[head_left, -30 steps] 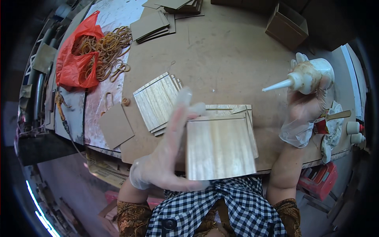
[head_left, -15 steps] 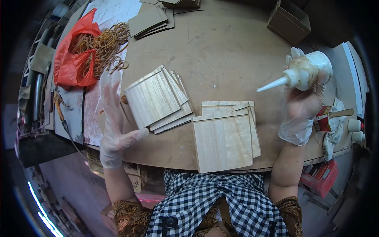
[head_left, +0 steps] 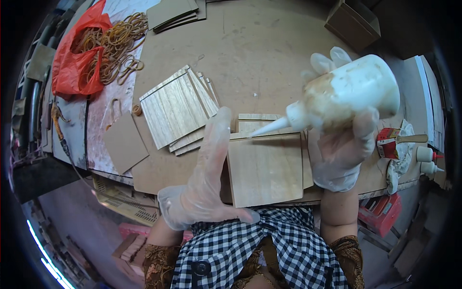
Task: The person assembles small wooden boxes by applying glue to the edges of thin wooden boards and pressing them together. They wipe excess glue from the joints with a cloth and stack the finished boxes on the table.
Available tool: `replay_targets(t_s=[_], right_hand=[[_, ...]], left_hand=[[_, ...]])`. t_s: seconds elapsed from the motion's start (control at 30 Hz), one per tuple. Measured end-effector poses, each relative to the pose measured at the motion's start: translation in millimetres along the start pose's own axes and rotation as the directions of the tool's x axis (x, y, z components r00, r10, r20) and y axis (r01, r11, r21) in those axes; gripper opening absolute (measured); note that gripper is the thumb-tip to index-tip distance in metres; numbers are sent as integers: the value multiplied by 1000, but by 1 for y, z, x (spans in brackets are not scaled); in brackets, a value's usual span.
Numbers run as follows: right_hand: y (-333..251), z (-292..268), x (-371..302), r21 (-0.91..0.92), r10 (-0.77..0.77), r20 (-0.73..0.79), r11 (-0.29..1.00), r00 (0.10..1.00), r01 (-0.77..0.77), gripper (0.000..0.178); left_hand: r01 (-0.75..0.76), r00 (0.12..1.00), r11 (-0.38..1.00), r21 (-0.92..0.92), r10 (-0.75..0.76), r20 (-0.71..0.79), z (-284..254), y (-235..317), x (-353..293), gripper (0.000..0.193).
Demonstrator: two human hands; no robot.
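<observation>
**Bottle point(head_left: 363, 89) leans over a board point(head_left: 269, 168)**

I have the white bottle in my right hand point(head_left: 341, 147). The fingers and thumb are wrapped around its side, and brown smears show on it. The bottle lies on its side in the air. Its thin spout point(head_left: 272, 126) points left and a bit down, with the tip over the top edge of the board. I cannot tell if the tip touches the wood.

The board lies flat near the front edge of the counter point(head_left: 231, 58), on top of other boards that peek out behind it. My left hand point(head_left: 202, 197) is spread wide, with the fingers up and the thumb out to the right. It has hold of nothing. It is just beside the left side of the board, and I cannot tell if it touches.

To the left I see a fanned pile point(head_left: 175, 108) of the same kind of wood. A brown card point(head_left: 126, 144) lies beside that. Farther up are tan rubber bands point(head_left: 120, 48), partly inside a red bag point(head_left: 79, 77). On my right, a brush point(head_left: 413, 138) and a rag point(head_left: 404, 159) lie near two small bottles point(head_left: 425, 154). A brown box point(head_left: 353, 24) sits at the far right.
</observation>
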State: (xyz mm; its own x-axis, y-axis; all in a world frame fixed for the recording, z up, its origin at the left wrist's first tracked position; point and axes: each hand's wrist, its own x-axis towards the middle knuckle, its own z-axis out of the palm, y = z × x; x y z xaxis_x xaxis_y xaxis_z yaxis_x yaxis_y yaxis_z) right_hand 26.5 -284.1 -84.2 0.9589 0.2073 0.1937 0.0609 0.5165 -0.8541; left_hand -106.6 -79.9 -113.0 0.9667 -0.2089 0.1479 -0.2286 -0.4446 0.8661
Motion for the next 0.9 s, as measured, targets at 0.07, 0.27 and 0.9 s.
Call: replay_targets(t_s=[0.07, 0.27, 0.9], right_hand=[[3, 5, -7, -93, 16, -24, 995, 1000, -18, 101], [6, 14, -11, -199, 8, -17, 980, 1000, -11, 110], [5, 22, -19, -217, 62, -113, 973, 992, -85, 109]], left_hand=[[29, 999, 994, -102, -32, -25, 6, -7, -4, 143], [-68, 994, 994, -89, 75, 75, -9, -5, 1, 139], [-71, 997, 992, -101, 71, 2, -2, -12, -8, 133]])
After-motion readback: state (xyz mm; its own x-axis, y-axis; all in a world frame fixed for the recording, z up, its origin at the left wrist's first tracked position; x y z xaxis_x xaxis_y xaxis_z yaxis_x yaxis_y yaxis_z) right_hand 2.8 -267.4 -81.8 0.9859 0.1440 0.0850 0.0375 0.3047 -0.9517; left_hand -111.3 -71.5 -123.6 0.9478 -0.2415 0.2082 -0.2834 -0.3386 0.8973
